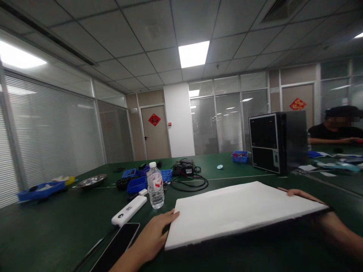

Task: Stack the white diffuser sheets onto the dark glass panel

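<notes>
A large white paper pad (241, 213) with a dark underside is held up at a slant over the green table. My left hand (154, 234) grips its left edge, thumb on top and the other fingers partly hidden. At the far right corner, my right hand (300, 194) is closed on the pad, with part of it hidden behind and below. Just left of my left hand lie a phone (117, 247) with a dark screen and a white power bank (129, 210). A clear water bottle (156, 189) stands upright beyond that hand.
Blue bins (137, 184) and a black power adapter (184, 169) with coiled cable sit behind the bottle. A metal dish (91, 181) and a blue tray (41, 191) are at left. A computer tower (265, 143) stands at right, near a seated person (337, 128).
</notes>
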The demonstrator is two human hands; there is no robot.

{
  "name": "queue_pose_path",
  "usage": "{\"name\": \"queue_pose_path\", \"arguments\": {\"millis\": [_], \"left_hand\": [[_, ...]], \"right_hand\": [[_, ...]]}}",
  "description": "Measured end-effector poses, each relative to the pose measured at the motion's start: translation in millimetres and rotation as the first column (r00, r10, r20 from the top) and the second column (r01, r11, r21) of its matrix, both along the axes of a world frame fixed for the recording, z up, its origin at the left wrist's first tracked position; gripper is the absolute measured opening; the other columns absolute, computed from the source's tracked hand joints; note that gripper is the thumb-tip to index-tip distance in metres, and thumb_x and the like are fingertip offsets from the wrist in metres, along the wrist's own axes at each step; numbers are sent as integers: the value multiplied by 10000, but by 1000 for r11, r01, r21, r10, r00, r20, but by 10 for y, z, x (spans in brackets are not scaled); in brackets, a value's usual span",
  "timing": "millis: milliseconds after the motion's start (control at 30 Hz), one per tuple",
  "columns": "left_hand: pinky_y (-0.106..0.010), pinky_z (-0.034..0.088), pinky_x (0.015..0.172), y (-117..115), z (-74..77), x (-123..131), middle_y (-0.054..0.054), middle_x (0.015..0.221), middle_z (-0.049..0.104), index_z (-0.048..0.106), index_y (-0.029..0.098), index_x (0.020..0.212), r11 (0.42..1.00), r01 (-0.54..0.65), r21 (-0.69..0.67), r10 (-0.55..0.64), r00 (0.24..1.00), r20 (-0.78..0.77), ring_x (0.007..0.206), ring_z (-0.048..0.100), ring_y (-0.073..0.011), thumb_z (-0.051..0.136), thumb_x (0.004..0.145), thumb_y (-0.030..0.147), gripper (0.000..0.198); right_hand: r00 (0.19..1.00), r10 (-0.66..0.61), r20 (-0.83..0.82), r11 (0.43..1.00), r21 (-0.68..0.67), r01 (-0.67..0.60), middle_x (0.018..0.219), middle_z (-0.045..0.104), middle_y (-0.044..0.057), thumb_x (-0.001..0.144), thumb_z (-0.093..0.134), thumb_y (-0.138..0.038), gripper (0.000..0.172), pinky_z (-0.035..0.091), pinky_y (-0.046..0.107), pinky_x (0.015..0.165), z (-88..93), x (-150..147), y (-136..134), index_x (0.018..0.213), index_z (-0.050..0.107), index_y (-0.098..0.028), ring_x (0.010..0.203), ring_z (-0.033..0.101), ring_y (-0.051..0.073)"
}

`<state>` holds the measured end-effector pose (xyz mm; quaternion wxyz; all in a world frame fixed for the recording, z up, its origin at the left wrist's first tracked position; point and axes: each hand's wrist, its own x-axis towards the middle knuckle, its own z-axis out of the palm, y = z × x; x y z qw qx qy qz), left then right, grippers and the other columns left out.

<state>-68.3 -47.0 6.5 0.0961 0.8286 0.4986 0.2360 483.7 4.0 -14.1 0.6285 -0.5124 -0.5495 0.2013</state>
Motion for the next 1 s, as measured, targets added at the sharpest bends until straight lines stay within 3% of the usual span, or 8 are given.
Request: {"name": "queue_pose_path", "arguments": {"millis": [133,233,367,500,567,667,833,1000], "left_hand": [[-509,435,1147,23,-39,-29,-41,1485,585,606,351,1391,972,5,237,-13,999,31,1365,552,-283,614,883,246,519],[-471,499,1087,37,-47,-39,-57,1377,680,676,329,1303,934,6,358,-31,997,64,1278,626,-283,624,889,279,420],[-425,556,987,-2,5,10,-69,1201,771,724,298,1205,905,16,425,-60,994,89,1120,710,-272,585,935,387,317],[-391,578,900,-65,65,62,-72,1143,789,729,275,1173,901,48,431,-84,994,64,1033,739,-263,559,955,432,318],[-399,574,902,-86,83,66,-73,1152,788,720,272,1190,900,66,431,-88,996,31,1033,740,-269,560,952,439,331],[-415,570,894,-101,104,57,-76,1179,780,701,272,1220,895,111,431,-103,994,-42,1040,739,-271,495,969,366,337],[-449,554,906,-123,139,60,-90,1248,749,639,241,1304,887,257,383,-150,946,-287,1079,719,-273,437,939,187,421],[-486,552,918,-156,140,102,-105,1275,732,589,216,1363,871,325,369,-161,897,-411,1102,704,-295,455,911,160,475]], "right_hand": [[982,37,-184,990,-127,-61,1341,656,99,724,656,-536,308,538,459,889,-101,180,152,853,773,-283,1251,584,400],[989,-144,43,989,-11,145,1361,642,54,643,622,-400,309,473,528,1013,-109,357,197,891,771,-292,1258,577,401],[818,-439,373,887,326,327,1414,582,9,642,511,-333,401,440,605,1046,-17,408,71,1000,691,-305,1281,553,375],[559,-556,615,758,651,38,1414,560,75,783,535,-333,318,404,638,1086,140,171,-170,1074,651,-278,1369,457,397],[402,-552,730,749,646,-145,1421,569,88,800,583,-277,399,402,612,1109,219,-17,-286,1196,632,-283,1362,472,380],[211,-571,794,753,608,-252,1389,616,84,818,621,-264,547,464,548,1071,311,-325,-431,1363,572,-263,1247,584,334],[147,-599,787,685,599,-415,1311,681,38,883,542,-234,506,553,362,937,343,-694,-589,1388,581,-252,1131,665,229],[226,-483,846,668,523,-529,1141,751,-35,864,488,-112,491,561,227,823,290,-718,-608,1294,637,-296,970,711,136]]}}
